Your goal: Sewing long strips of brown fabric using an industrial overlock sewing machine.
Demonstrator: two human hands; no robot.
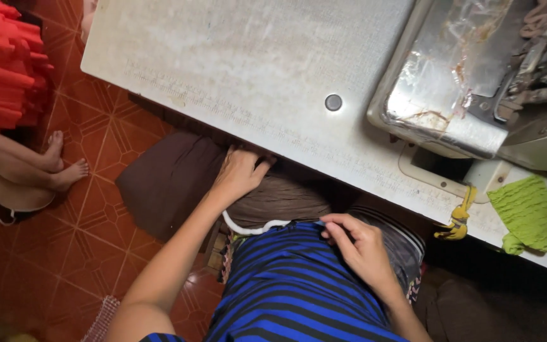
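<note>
My left hand [238,174] grips the brown cloth [172,180] bunched under the table [235,57] edge — soft, limp, best gathered in a fistful. My right hand [362,247] pinches the blue striped fabric [286,285] on my lap — light, floppy.

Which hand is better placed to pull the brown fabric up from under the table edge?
Left: the left hand already rests on the brown fabric, while the right hand pinches the blue striped cloth.

Grey worktable [223,57], sewing machine [476,82], green cloth [530,212], perhaps yellow tape [458,221]
</note>
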